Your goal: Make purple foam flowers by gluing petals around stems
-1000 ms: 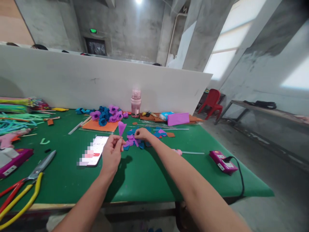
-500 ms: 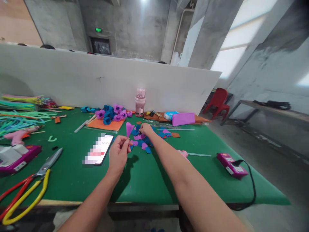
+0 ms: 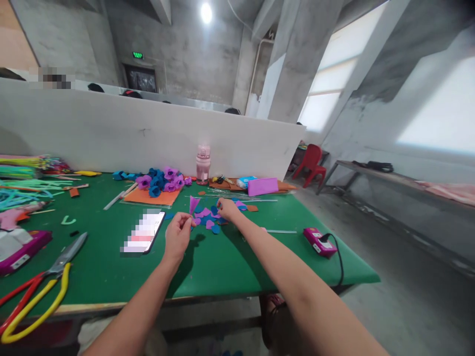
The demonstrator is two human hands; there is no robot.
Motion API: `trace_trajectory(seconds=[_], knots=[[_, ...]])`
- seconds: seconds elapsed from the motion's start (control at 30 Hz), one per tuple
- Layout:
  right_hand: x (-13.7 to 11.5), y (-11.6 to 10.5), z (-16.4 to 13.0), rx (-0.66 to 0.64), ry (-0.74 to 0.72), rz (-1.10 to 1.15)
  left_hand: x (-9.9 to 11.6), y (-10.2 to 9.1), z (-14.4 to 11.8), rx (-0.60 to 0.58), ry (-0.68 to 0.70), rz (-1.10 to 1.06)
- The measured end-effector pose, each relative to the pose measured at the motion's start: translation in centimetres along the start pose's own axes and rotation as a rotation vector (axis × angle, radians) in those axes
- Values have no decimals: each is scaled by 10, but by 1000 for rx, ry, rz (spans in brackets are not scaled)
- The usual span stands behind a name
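Observation:
My left hand (image 3: 178,233) is closed in a pinch on the lower tip of a purple petal (image 3: 193,203), which stands upright above the fingers and looks folded. My right hand (image 3: 227,208) reaches into loose blue and purple petals (image 3: 210,224) spread on the green table (image 3: 208,267). Its fingers are bent together at the pile, beside a blue petal (image 3: 214,210). Whether they grip a piece is hidden. Finished blue and purple flowers (image 3: 163,180) lie on an orange sheet (image 3: 148,197) behind my left hand.
A phone (image 3: 154,232) lies left of my left hand, with large scissors (image 3: 65,254) farther left. A pink bottle (image 3: 203,165) stands against the white partition (image 3: 148,118). A glue stick (image 3: 282,232) and a purple power strip (image 3: 319,242) with a cable are at the right.
The camera view has turned, shifting everything. The purple petal in my left hand now looks narrower. My right hand stays at the petal pile, a little farther right across it.

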State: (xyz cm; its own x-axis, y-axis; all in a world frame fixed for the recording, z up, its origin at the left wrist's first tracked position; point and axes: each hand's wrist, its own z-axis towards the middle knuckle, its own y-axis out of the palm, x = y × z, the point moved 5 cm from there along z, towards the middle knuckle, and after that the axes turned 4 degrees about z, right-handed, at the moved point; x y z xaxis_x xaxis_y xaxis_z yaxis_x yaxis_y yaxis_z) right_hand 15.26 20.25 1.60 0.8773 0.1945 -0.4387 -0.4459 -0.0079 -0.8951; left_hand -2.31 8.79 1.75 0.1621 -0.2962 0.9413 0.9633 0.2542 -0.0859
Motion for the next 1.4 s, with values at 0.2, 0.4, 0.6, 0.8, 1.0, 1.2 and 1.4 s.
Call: trace_trajectory(seconds=[0.2,0.4,0.6,0.8,1.0,1.2,1.4], knots=[[2,-11,-9,-11,-34,37,1,3,-3,-14,47,80],[-2,-10,-19,-18,-133,91,2,1,-4,-32,45,-24],[-8,-13,-33,70,-139,172,-1,2,-3,-6,-7,-196],[-6,-24,-72,184,-96,375,-1,1,-4,0,116,-115],[10,-22,-106,246,-22,952,2,6,-9,-67,148,-46],[4,-27,-127,237,11,1257,12,7,-13,-86,199,58],[2,-27,-130,250,25,1295,8,7,-11,-103,165,76]])
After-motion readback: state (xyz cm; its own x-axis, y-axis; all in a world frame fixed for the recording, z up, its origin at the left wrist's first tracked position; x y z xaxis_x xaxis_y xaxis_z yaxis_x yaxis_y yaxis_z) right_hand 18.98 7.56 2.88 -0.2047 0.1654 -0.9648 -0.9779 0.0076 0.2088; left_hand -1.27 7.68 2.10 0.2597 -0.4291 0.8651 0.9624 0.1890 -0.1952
